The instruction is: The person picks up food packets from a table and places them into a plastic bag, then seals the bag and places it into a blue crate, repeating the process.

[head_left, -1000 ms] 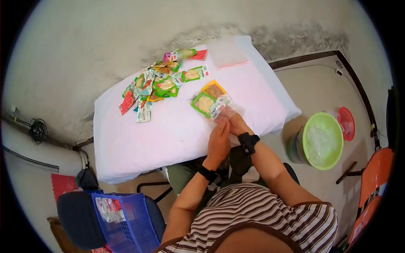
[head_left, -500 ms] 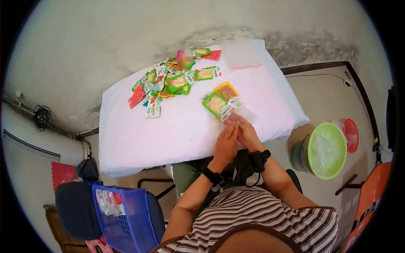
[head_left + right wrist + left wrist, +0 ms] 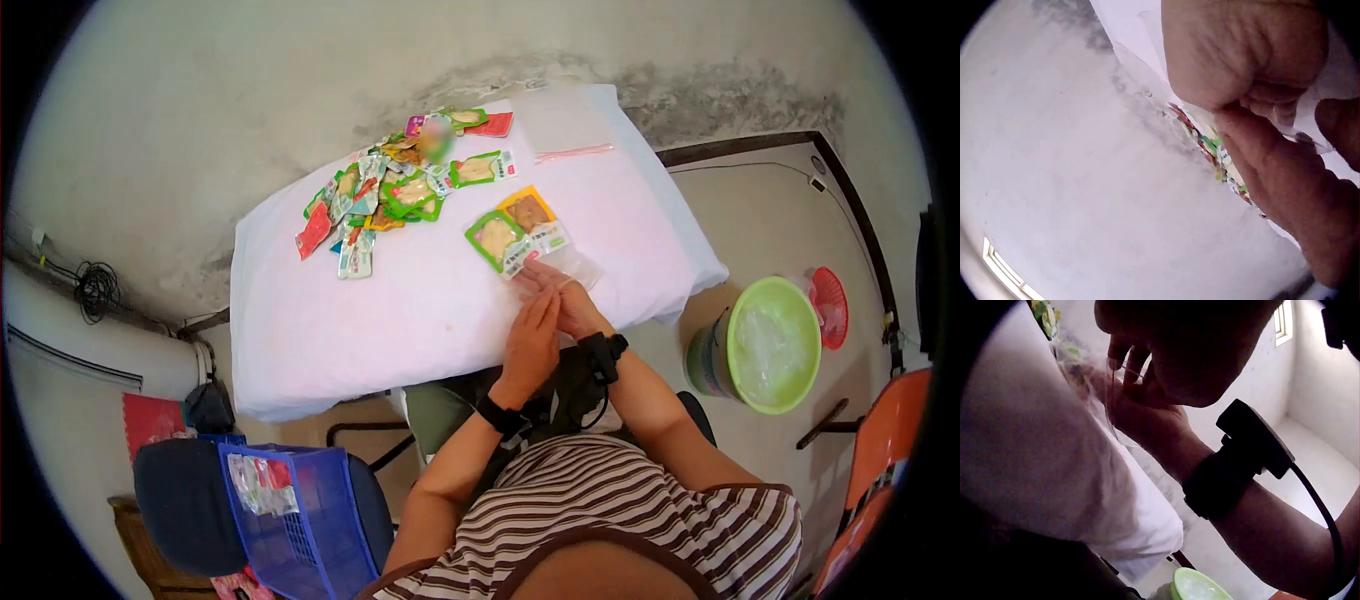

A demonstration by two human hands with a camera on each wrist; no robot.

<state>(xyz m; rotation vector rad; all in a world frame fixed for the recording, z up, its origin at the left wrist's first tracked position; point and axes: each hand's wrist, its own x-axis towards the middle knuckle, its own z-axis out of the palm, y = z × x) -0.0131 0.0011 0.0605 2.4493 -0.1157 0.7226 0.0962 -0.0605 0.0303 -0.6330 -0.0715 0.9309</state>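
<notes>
A clear plastic bag (image 3: 575,264) lies near the table's front edge, around or beside a green-edged packet (image 3: 495,238) and a yellow-edged packet (image 3: 528,209); which is hard to tell. The left hand (image 3: 531,352) pinches the bag's near edge; its curled fingers (image 3: 1119,353) show against the film in the left wrist view. Beside it, the right hand (image 3: 577,306) reaches forward with fingers fairly straight at the packets' lower ends, seemingly inside the film. In the right wrist view the right hand (image 3: 1244,50) hides most of the bag.
Many packets (image 3: 410,192) are heaped at the table's back left. A flat clear bag (image 3: 565,125) lies at the back right of the white-covered table (image 3: 350,340). On the floor stand a green basin (image 3: 773,345) and a red basket (image 3: 829,305); a blue crate (image 3: 325,510) is at lower left.
The two packets have turned slightly and show more plainly, with the right fingers farther forward against their lower ends. The left hand still holds the bag's edge; the view has shifted a little.
</notes>
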